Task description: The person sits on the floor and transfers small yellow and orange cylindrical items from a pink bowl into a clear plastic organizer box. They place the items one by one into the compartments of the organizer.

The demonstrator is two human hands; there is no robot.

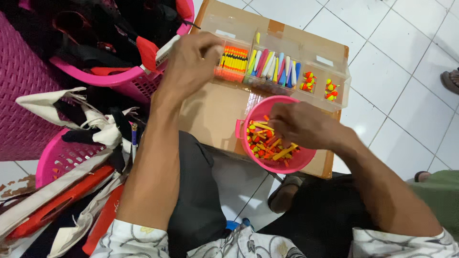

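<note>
Now left hand (pixel 191 59) pinches over the clear divided box (pixel 282 57) at 12 o'clock, grip contents unclear; right hand (pixel 299 125), fingers curled, digs among floats in pink bucket (pixel 277 165).

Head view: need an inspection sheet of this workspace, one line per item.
Surface: flat cardboard box on a white tiled floor serves as the worktop.
Job's things: clear compartment organizer holds sorted yellow-orange sticks, pastel sticks and small round floats; pink bowl holds mixed orange and yellow pieces.
Clutter: pink baskets with dark and red items, cloth bags and red flat pieces at left.
Hands: left hand over the organizer's stick compartment, fingers pinched; what it holds is hidden. Right hand reaches into the pink bowl.
Cables: nothing seen.
Surroundings: another person's sandalled foot at the right edge.
</note>
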